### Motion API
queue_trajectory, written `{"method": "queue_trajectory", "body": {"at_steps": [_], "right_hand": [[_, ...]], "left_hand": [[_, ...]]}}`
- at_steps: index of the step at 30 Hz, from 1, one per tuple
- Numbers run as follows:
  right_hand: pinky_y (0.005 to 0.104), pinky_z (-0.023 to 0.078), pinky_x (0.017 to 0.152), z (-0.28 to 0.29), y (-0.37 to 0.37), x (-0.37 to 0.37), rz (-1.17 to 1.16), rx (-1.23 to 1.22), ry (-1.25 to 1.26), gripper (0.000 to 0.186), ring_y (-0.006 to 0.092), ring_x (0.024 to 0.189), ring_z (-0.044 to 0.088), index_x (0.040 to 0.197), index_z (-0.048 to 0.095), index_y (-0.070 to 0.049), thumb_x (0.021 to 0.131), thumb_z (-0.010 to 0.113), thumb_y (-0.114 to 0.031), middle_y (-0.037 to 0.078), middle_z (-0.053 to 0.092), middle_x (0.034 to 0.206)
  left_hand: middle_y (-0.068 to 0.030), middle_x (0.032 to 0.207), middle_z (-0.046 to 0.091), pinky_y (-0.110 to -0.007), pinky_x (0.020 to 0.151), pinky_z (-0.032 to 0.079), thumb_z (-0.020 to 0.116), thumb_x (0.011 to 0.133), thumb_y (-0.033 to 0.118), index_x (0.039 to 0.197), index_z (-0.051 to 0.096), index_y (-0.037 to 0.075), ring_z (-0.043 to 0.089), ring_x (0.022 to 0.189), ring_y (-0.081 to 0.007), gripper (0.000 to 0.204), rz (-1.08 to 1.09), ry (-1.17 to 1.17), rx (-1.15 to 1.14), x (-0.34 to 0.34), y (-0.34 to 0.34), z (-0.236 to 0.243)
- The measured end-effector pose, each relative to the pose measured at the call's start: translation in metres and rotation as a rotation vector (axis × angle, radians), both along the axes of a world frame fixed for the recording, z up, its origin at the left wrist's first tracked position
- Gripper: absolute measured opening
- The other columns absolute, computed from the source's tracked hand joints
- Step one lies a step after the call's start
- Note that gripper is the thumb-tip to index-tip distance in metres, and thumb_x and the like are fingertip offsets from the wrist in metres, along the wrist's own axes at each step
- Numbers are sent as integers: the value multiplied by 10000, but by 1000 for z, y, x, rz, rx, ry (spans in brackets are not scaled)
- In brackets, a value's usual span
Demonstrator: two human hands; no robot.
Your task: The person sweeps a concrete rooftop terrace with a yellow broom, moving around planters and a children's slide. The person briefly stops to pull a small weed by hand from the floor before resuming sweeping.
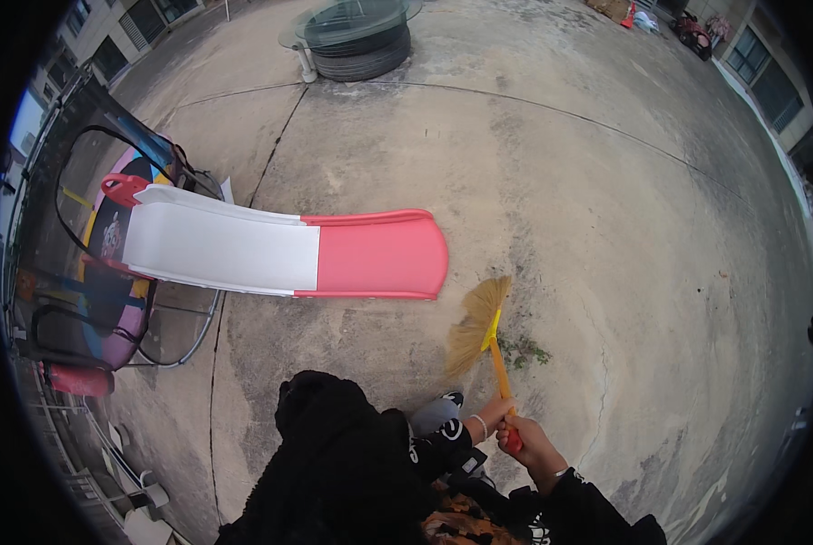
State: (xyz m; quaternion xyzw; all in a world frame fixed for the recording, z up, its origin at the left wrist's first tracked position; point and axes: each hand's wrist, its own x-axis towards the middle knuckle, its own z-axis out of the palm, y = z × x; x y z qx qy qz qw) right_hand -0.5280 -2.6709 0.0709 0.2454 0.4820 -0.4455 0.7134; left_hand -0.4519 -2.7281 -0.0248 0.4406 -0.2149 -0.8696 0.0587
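Observation:
A broom [480, 320] with tan, fan-shaped bristles and a yellow-orange handle slants forward over the concrete. Both of my hands are closed around its handle. Farther along it grips my left hand [495, 411], with a pale bracelet at the wrist. Behind it, my right hand [535, 445] wraps the handle near its red end. The bristles reach down toward the ground, just past the end of the slide; whether they touch it I cannot tell. A small green weed [525, 351] lies on the concrete right beside the handle's yellow collar.
To the left, a white and pink slide [370, 259] leads down from a round trampoline [107, 236] with a net and metal legs. Stacked tires [363, 56] under a glass top stand at the far side. Black clothing [334, 463] fills the lower middle. Buildings edge the yard.

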Motion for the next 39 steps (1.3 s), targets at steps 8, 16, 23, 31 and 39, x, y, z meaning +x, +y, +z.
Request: {"method": "queue_trajectory", "body": {"at_steps": [8, 16, 23, 31, 39], "right_hand": [[287, 492, 648, 59, -29, -24, 108, -301, 320, 359, 149, 691, 548, 992, 497, -39, 901, 419, -377, 64, 529, 841], [308, 481, 768, 18, -54, 8, -321, -139, 322, 485, 145, 883, 534, 1151, 439, -13, 902, 405, -428, 34, 507, 933], [315, 487, 735, -16, -90, 82, -738, -302, 343, 326, 184, 823, 555, 1001, 472, -22, 895, 461, -331, 92, 526, 898], [325, 515, 756, -74, -8, 195, -1751, 169, 247, 144, 171, 691, 552, 832, 483, -21, 858, 499, -161, 69, 532, 748], [316, 486, 547, -136, -11, 234, -1285, 412, 49, 169, 205, 570, 533, 804, 497, -7, 820, 514, -174, 95, 524, 689]], "left_hand": [[-41, 711, 462, -210, 515, 397, 450, 820, 139, 1112, 382, 79, 460, 588, -109, 306, -115, 218, -103, -34, -84, 73], [-32, 689, 427, -269, 596, 404, 483, 828, 166, 1308, 202, 109, 444, 607, -121, 559, -560, 304, 44, 7, -170, 127], [-42, 748, 452, -273, 582, 454, 488, 834, 207, 1272, 239, 108, 481, 620, -133, 514, -1111, 296, 300, 29, -179, 125], [-37, 761, 479, -241, 503, 434, 474, 859, 191, 1060, 390, 84, 500, 590, -123, 243, -1522, 38, 608, 95, -96, 89], [-62, 690, 491, -227, 436, 374, 497, 852, 179, 902, 444, 57, 473, 524, -125, 142, -1295, -321, 781, 108, -82, 2]]}}
